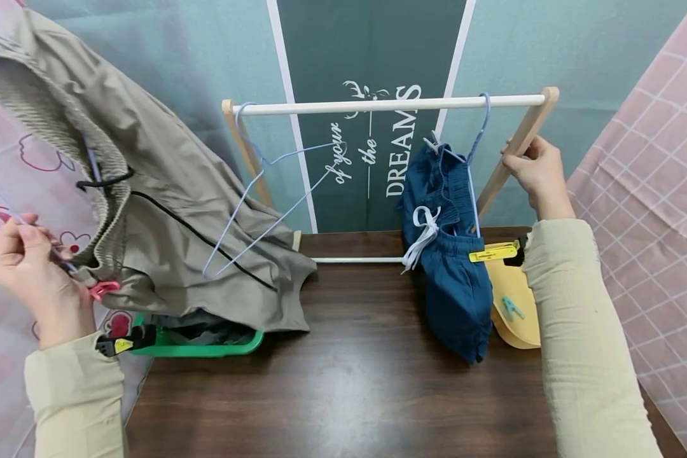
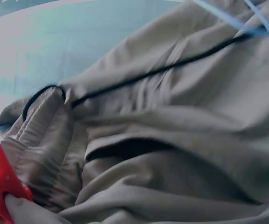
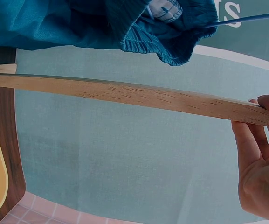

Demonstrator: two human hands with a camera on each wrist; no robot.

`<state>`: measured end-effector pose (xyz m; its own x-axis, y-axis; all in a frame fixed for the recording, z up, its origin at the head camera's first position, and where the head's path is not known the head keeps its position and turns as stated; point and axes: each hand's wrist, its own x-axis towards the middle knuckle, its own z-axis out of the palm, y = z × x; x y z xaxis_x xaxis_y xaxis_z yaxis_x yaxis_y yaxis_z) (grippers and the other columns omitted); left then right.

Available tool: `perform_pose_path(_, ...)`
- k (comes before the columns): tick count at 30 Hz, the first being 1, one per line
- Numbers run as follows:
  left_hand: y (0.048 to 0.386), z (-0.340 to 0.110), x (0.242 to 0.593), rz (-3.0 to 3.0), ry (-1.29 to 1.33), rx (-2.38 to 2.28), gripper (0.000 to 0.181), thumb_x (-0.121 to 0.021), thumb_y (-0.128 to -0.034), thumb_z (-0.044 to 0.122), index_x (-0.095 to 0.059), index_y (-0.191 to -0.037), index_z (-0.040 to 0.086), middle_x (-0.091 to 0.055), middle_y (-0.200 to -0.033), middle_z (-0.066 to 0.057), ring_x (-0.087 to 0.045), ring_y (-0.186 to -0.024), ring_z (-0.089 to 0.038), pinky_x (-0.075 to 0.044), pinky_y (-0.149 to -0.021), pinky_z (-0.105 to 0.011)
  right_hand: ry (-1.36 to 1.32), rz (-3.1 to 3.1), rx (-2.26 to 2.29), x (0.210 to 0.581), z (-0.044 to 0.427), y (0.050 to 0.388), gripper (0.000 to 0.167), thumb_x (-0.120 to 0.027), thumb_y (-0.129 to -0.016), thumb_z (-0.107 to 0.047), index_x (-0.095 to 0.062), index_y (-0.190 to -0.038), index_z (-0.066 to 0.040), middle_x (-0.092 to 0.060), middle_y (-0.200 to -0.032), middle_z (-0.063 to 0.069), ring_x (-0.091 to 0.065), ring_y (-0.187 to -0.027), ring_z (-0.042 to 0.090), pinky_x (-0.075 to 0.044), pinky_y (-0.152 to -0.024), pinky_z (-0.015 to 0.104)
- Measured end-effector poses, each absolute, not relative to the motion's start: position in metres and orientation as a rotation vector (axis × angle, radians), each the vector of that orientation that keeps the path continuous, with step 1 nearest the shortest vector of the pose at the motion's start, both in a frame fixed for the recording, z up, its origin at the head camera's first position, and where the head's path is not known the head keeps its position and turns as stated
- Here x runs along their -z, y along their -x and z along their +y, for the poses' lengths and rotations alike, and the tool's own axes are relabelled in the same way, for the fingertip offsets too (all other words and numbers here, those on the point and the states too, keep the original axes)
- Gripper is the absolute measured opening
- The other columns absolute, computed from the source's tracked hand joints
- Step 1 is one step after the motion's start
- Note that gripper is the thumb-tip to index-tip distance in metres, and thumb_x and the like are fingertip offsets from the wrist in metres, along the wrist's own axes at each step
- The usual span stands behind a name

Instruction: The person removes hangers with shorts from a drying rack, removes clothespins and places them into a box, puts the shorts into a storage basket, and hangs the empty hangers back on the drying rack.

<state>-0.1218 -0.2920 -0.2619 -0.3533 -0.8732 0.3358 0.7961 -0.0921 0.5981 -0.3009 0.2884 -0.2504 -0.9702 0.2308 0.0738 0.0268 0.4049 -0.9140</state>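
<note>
My left hand [image 1: 40, 273] pinches the lower wire of a hanger at the far left; grey-brown trousers [image 1: 166, 159] with a black cord hang from it, a red clip [image 1: 104, 290] at their waistband. In the left wrist view the trousers [image 2: 171, 140] and red clip [image 2: 3, 182] show, the fingers mostly hidden. My right hand [image 1: 538, 175] grips the rack's wooden side post [image 1: 512, 152]; the right wrist view shows the hand [image 3: 262, 158] around the post [image 3: 125, 93]. Blue shorts [image 1: 452, 254] hang from a hanger on the white rail [image 1: 355, 107], a yellow clip [image 1: 493, 252] at the waistband.
A bare blue hanger [image 1: 246, 197] hangs at the rail's left end, in front of the trousers. Below the trousers is a green basket [image 1: 206, 350] with dark cloth. Behind the shorts, a yellow container [image 1: 515, 286] bears a teal clip [image 1: 512, 308]. The table [image 1: 343, 381] is dark wood.
</note>
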Motion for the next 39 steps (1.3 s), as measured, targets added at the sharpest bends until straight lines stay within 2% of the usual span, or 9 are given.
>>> perform_pose_path(6,0.121,-0.292,0.254,-0.828,-0.141,1.684,0.008,-0.058,-0.0878,-0.007,-0.062,-0.082,-0.010,-0.046,-0.064,-0.008,-0.035,-0.045,-0.011,-0.030,-0.041,-0.014,0.237,-2.458,-1.613,0.251,0.289,0.302,0.036,-0.052,-0.095,-0.021,-0.052,-0.130,-0.024,-0.055,-0.115,-0.014,-0.047,-0.124,0.017,-0.031,-0.115,0.044)
perform_pose_path(8,0.121,-0.294,0.256,-0.900,-0.152,1.635,0.008,-0.059,-0.0863,-0.008,-0.064,-0.080,-0.008,-0.047,-0.062,-0.006,-0.037,-0.047,-0.010,-0.032,-0.045,-0.014,0.240,-2.457,-1.610,0.251,0.289,0.302,0.035,-0.052,-0.095,-0.021,-0.052,-0.129,-0.025,-0.055,-0.114,-0.015,-0.047,-0.126,0.017,-0.030,-0.115,0.044)
perform_pose_path(11,0.117,-0.297,0.263,-1.054,-0.179,1.553,0.016,-0.057,-0.0856,-0.011,-0.068,-0.077,-0.003,-0.051,-0.063,-0.002,-0.042,-0.051,-0.008,-0.034,-0.051,-0.013,0.240,-2.460,-1.606,0.251,0.289,0.302,0.034,-0.052,-0.095,-0.021,-0.052,-0.129,-0.025,-0.055,-0.113,-0.016,-0.047,-0.128,0.017,-0.030,-0.116,0.043)
perform_pose_path(14,0.113,-0.302,0.272,-1.317,-0.280,1.389,0.028,-0.052,-0.0873,-0.008,-0.072,-0.078,0.009,-0.053,-0.068,0.007,-0.045,-0.059,-0.002,-0.034,-0.058,-0.011,0.234,-2.460,-1.603,0.251,0.289,0.303,0.033,-0.052,-0.095,-0.020,-0.052,-0.128,-0.025,-0.054,-0.111,-0.017,-0.047,-0.128,0.017,-0.030,-0.116,0.043)
perform_pose_path(16,0.110,-0.307,0.279,-1.477,-0.332,1.278,0.033,-0.051,-0.0883,-0.005,-0.072,-0.080,0.020,-0.052,-0.071,0.014,-0.045,-0.060,0.002,-0.033,-0.058,-0.010,0.232,-2.456,-1.608,0.250,0.289,0.303,0.033,-0.052,-0.095,-0.020,-0.053,-0.127,-0.025,-0.054,-0.111,-0.017,-0.047,-0.127,0.017,-0.030,-0.116,0.043)
perform_pose_path(18,0.108,-0.311,0.285,-1.573,-0.365,1.228,0.035,-0.051,-0.0886,-0.003,-0.072,-0.082,0.024,-0.052,-0.071,0.016,-0.045,-0.059,0.005,-0.034,-0.057,-0.008,0.231,-2.455,-1.613,0.250,0.289,0.302,0.033,-0.052,-0.095,-0.020,-0.053,-0.128,-0.024,-0.054,-0.110,-0.017,-0.047,-0.126,0.016,-0.030,-0.116,0.043)
perform_pose_path(24,0.105,-0.321,0.297,-1.661,-0.365,1.285,0.036,-0.050,-0.0897,-0.005,-0.072,-0.084,0.023,-0.055,-0.073,0.013,-0.045,-0.052,0.002,-0.037,-0.053,-0.006,0.231,-2.457,-1.619,0.249,0.289,0.302,0.033,-0.052,-0.095,-0.019,-0.053,-0.127,-0.025,-0.054,-0.109,-0.018,-0.047,-0.126,0.016,-0.030,-0.116,0.043)
perform_pose_path(30,0.101,-0.328,0.307,-1.799,-0.461,1.188,0.037,-0.052,-0.0915,-0.001,-0.070,-0.085,0.032,-0.054,-0.076,0.022,-0.045,-0.063,0.006,-0.036,-0.061,-0.006,0.240,-2.457,-1.616,0.249,0.289,0.301,0.032,-0.052,-0.095,-0.020,-0.053,-0.127,-0.026,-0.055,-0.111,-0.017,-0.046,-0.126,0.017,-0.028,-0.116,0.044)
perform_pose_path(39,0.097,-0.334,0.317,-1.951,-0.483,1.116,0.040,-0.054,-0.0925,0.002,-0.067,-0.085,0.039,-0.051,-0.075,0.028,-0.045,-0.063,0.011,-0.035,-0.060,-0.004,0.247,-2.450,-1.628,0.248,0.289,0.301,0.034,-0.053,-0.094,-0.020,-0.053,-0.128,-0.025,-0.056,-0.114,-0.015,-0.047,-0.123,0.016,-0.028,-0.116,0.044)
